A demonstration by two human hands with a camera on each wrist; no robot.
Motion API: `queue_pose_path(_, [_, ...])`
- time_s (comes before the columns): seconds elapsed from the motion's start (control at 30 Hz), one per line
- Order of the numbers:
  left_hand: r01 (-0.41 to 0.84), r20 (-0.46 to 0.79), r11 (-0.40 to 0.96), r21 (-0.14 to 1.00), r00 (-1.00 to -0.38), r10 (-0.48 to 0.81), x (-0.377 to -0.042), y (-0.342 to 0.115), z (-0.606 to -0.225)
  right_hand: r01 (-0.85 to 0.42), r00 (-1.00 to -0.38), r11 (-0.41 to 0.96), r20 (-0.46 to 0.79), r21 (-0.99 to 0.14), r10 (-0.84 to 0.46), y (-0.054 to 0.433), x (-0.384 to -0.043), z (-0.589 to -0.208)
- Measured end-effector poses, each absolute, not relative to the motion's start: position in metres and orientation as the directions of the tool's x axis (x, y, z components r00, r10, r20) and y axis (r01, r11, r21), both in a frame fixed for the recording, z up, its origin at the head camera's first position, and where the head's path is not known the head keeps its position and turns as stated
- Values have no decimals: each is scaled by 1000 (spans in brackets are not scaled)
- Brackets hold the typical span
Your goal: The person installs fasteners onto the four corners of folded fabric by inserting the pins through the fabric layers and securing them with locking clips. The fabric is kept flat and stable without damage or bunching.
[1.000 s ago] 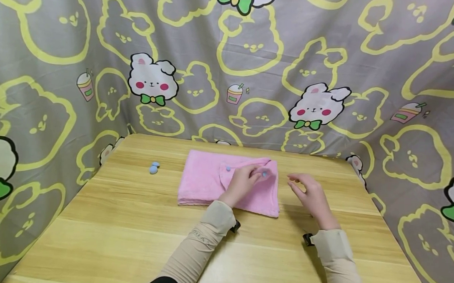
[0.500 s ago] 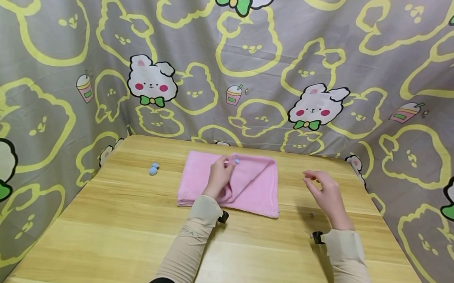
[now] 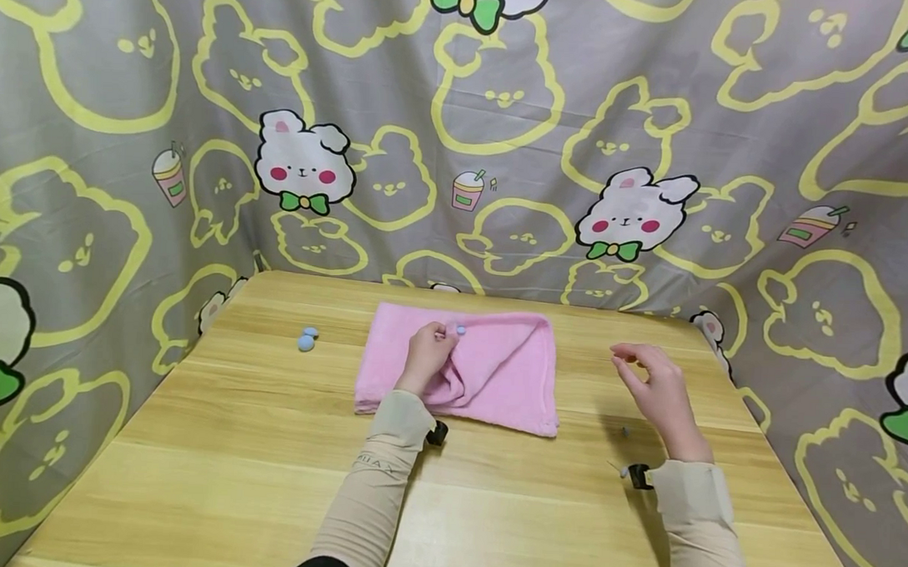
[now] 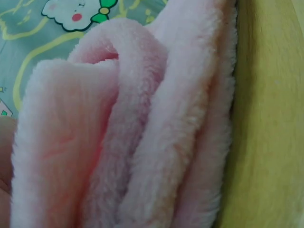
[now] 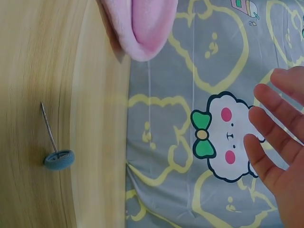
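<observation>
A pink plush cloth (image 3: 504,360) lies folded in layers on the table. My left hand (image 3: 425,353) pinches its upper layer, which is drawn back to the left in a rumpled fold. Beside those fingertips a small blue button-like disc (image 3: 461,330) shows on the cloth. The left wrist view is filled by the fluffy folds (image 4: 133,95), with a sliver of the hand at the left edge. My right hand (image 3: 656,395) hovers right of the cloth, fingers loosely bent around nothing. Below it, in the right wrist view, a blue round-capped pin (image 5: 59,160) lies with its metal point sticking up.
Two blue round caps (image 3: 306,343) sit on the wooden table (image 3: 193,450) left of the cloth. Another small blue-tipped piece (image 3: 625,432) lies near the right hand. A grey curtain (image 3: 401,81) with cartoon rabbits hangs close around the table's back and sides.
My left hand has moved left, pulling the cloth's upper layer back with it and uncovering the right part. My right hand has drawn slightly away to the right, exposing the pins on the table.
</observation>
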State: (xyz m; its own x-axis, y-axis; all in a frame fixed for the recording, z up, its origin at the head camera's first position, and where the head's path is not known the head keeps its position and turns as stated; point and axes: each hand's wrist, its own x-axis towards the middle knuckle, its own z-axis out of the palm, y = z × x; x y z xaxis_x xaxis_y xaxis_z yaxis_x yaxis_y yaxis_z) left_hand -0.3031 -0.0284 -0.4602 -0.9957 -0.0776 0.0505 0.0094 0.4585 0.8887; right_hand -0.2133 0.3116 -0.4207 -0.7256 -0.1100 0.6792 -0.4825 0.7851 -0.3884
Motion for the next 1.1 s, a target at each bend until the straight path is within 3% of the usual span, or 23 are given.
queue_pose_path(0.33, [7,50,437,899,-995,-89,-306,-35,-460,-471,-731,790,675,-392,-101,315,-213,-419])
queue_pose_path(0.67, [65,137,444,893,-982,-130,-301,-41,-442,-446,-726,799,685,-402,-62,323,-210,-413])
queue_pose_path(0.9, [162,206,422,892,-977,-58,-294,-32,-427,-434,-731,803,681,-409,-48,332,-207,-410])
queue_pose_path(1.1, [329,296,375,866,-944,146,-287,-17,-417,-405,-772,815,632,-414,-63,340,-205,-410])
